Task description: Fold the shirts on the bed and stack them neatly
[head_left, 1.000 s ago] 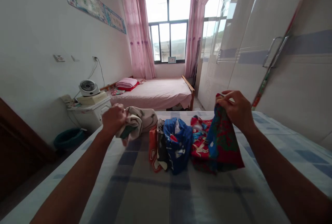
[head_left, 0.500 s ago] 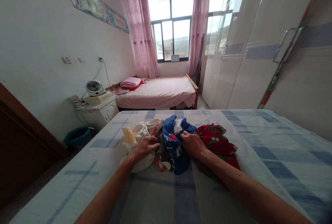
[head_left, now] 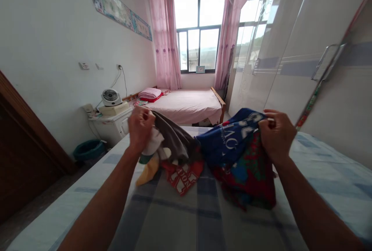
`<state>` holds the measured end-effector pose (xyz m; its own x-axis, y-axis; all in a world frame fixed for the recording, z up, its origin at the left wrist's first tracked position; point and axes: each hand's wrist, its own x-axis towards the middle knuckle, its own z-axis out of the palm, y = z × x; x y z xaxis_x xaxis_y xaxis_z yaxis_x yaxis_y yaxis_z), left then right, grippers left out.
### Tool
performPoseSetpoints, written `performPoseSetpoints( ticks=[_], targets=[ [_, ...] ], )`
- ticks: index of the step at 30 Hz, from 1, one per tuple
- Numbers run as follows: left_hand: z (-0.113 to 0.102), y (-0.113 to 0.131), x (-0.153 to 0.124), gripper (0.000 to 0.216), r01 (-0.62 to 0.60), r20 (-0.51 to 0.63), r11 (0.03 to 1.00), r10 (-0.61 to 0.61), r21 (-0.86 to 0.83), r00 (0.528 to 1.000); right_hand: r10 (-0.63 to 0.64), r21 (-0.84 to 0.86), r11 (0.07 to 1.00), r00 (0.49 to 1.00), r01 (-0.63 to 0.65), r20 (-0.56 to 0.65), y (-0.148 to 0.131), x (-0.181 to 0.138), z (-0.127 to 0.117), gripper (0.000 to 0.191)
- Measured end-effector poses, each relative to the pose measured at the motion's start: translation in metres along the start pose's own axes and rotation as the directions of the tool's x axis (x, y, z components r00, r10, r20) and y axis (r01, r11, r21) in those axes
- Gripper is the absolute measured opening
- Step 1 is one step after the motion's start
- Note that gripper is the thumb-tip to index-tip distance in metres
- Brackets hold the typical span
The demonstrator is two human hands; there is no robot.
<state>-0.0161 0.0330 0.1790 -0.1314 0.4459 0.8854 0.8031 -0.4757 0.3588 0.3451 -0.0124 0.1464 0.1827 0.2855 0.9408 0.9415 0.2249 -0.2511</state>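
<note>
My left hand (head_left: 140,127) is closed in a pinch on the edge of a dark grey garment (head_left: 176,139), raised off the bed. White and yellow cloth (head_left: 148,170) hangs just below that hand. My right hand (head_left: 277,134) grips the upper right corner of a blue garment (head_left: 225,140) with white lettering. Dark red floral cloth (head_left: 257,177) hangs under the blue one; I cannot tell whether my right hand holds it too. Between the hands, the grey and blue fabric meet. A red-orange piece with white letters (head_left: 183,179) droops beneath the grey.
The bed (head_left: 171,224) under the clothes has a pale checked blue sheet. Beyond it stands a pink-covered bed (head_left: 192,101) below the window. At left are a fan (head_left: 111,96) on a nightstand (head_left: 112,125) and a teal bin (head_left: 88,150). A glossy wardrobe (head_left: 285,76) lines the right.
Both hands have risen and moved apart, lifting and spreading the grey and blue garments from the pile. White and dark red cloth came up with them. The view has shifted slightly.
</note>
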Motion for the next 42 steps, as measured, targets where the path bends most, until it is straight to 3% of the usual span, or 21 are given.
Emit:
performPoseSetpoints(
  ticks=[1, 2, 3, 5, 7, 10, 12, 15, 17, 19, 21, 23, 24, 25, 27, 29, 31, 34, 37, 40, 42],
  targets=[
    [-0.004, -0.006, -0.003, 0.010, 0.020, -0.091, 0.998, -0.015, 0.054, 0.996, 0.021, -0.011, 1.000, 1.000, -0.021, -0.005, 0.001, -0.005, 0.000, 0.017],
    [-0.006, -0.010, -0.009, 0.011, 0.019, -0.113, 0.995, -0.008, 0.097, 0.994, 0.028, -0.010, 1.000, 0.998, -0.028, 0.059, -0.002, -0.011, 0.000, 0.020],
    [-0.007, -0.013, -0.019, 0.011, -0.006, -0.054, 0.991, 0.014, 0.135, 0.998, 0.016, 0.007, 1.000, 0.983, -0.018, 0.183, -0.008, -0.020, 0.002, 0.022],
    [-0.004, -0.014, -0.047, 0.011, -0.087, 0.238, 0.977, 0.038, 0.197, 0.971, -0.048, 0.080, 0.997, 0.880, 0.011, 0.472, -0.027, -0.042, 0.007, 0.023],
    [0.003, -0.009, -0.083, 0.013, -0.149, 0.535, 0.956, -0.011, 0.254, 0.845, -0.160, 0.167, 0.984, 0.703, 0.059, 0.693, -0.052, -0.068, 0.016, 0.024],
    [0.012, 0.000, -0.134, 0.021, -0.272, 0.762, 0.939, 0.017, 0.210, 0.647, -0.229, 0.171, 0.971, 0.448, 0.167, 0.864, -0.086, -0.105, 0.032, 0.023],
    [0.016, 0.006, -0.155, 0.024, -0.371, 0.834, 0.917, 0.086, 0.149, 0.545, -0.193, 0.117, 0.968, 0.355, 0.224, 0.915, -0.100, -0.124, 0.044, 0.026],
    [0.022, 0.012, -0.162, 0.020, -0.439, 0.890, 0.887, 0.079, 0.143, 0.449, -0.183, 0.104, 0.963, 0.316, 0.249, 0.931, -0.108, -0.134, 0.060, 0.021],
    [0.025, 0.014, -0.147, 0.019, -0.404, 0.884, 0.897, 0.032, 0.181, 0.467, -0.189, 0.106, 0.963, 0.340, 0.248, 0.921, -0.107, -0.124, 0.066, 0.021],
    [0.023, 0.016, -0.118, 0.018, -0.311, 0.815, 0.926, 0.005, 0.215, 0.579, -0.174, 0.078, 0.966, 0.395, 0.247, 0.902, -0.104, -0.097, 0.066, 0.024],
    [0.012, 0.018, -0.077, 0.016, -0.166, 0.643, 0.965, -0.005, 0.205, 0.766, -0.169, 0.054, 0.974, 0.539, 0.222, 0.825, -0.102, -0.057, 0.060, 0.026],
    [-0.006, 0.021, -0.036, 0.013, -0.036, 0.364, 0.997, 0.007, 0.072, 0.931, -0.196, 0.119, 0.981, 0.789, 0.155, 0.582, -0.104, -0.014, 0.051, 0.020],
    [-0.015, 0.021, -0.019, 0.012, 0.012, 0.194, 1.000, -0.013, 0.004, 0.981, -0.193, 0.180, 0.975, 0.883, 0.126, 0.428, -0.107, 0.005, 0.048, 0.018],
    [-0.024, 0.021, -0.007, 0.012, 0.033, 0.073, 0.998, -0.029, -0.049, 0.997, -0.164, 0.245, 0.965, 0.947, 0.096, 0.276, -0.111, 0.020, 0.046, 0.016],
    [-0.035, 0.018, 0.006, 0.011, 0.006, -0.028, 0.995, -0.009, -0.105, 1.000, -0.133, 0.377, 0.923, 0.982, 0.074, 0.131, -0.122, 0.038, 0.048, 0.014],
    [-0.040, 0.011, 0.007, 0.010, -0.021, 0.001, 0.994, 0.021, -0.109, 1.000, -0.186, 0.477, 0.874, 0.969, 0.088, 0.162, -0.137, 0.043, 0.061, 0.012],
    [-0.045, 0.004, 0.006, 0.010, 0.039, -0.032, 0.994, -0.043, -0.104, 0.999, -0.214, 0.543, 0.836, 0.959, 0.083, 0.183, -0.159, 0.049, 0.079, 0.010],
    [-0.062, 0.001, 0.023, 0.011, 0.144, -0.290, 0.982, -0.173, -0.121, 0.941, -0.009, 0.655, 0.755, 0.999, -0.020, 0.040, -0.208, 0.079, 0.103, 0.014],
    [-0.086, 0.004, 0.053, 0.010, 0.082, -0.461, 0.990, -0.125, -0.112, 0.878, 0.118, 0.785, 0.619, 0.990, -0.017, -0.071, -0.263, 0.120, 0.110, 0.025],
    [-0.096, -0.004, 0.061, 0.009, 0.063, -0.482, 0.994, -0.098, -0.088, 0.870, 0.085, 0.813, 0.578, 0.987, 0.064, -0.139, -0.294, 0.125, 0.112, 0.023],
    [-0.091, -0.021, 0.040, 0.007, 0.094, -0.401, 0.993, -0.117, -0.076, 0.909, 0.027, 0.794, 0.604, 0.994, 0.070, -0.108, -0.290, 0.095, 0.117, 0.016]
  ],
)
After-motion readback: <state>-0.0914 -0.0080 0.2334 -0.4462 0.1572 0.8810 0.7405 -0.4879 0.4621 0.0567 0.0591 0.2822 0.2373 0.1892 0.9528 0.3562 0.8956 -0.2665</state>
